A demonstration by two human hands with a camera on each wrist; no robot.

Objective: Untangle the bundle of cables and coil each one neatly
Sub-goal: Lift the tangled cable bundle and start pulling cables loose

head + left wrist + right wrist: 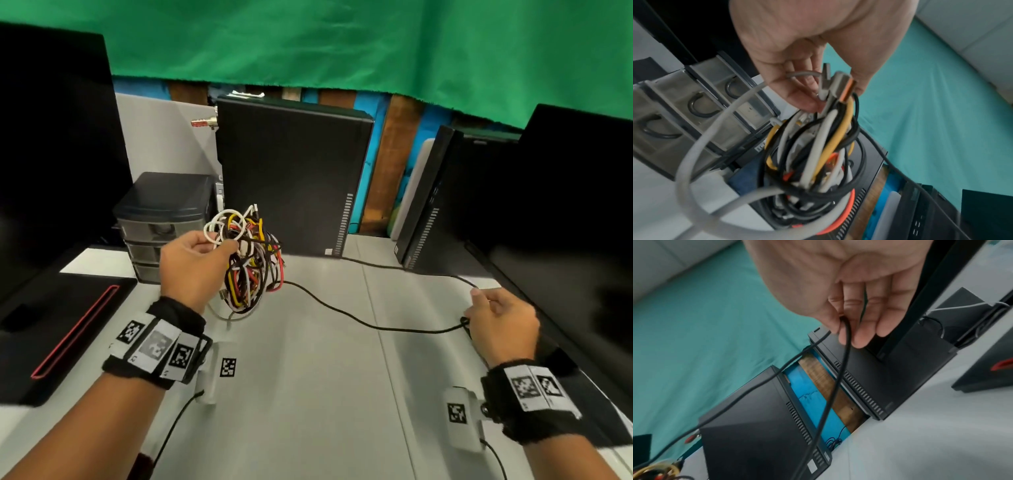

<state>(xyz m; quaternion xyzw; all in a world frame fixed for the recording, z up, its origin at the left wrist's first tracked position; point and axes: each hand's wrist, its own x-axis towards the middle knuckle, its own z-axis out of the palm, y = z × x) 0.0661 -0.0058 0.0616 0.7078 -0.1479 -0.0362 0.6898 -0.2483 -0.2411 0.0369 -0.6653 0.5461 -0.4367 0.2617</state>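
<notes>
Now left hand (191,263) grips bundle (251,260); right hand (500,323) pinches black cable (359,320).

Cable bundle (251,255) before computer tower (291,178)

Left hand (193,263) raised, fingers curled in a grip, right hand (500,323) low, fingers pinching

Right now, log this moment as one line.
left hand: grips cable bundle, lifted | right hand: pinches black cable drawn out | coiled: none seen
</notes>
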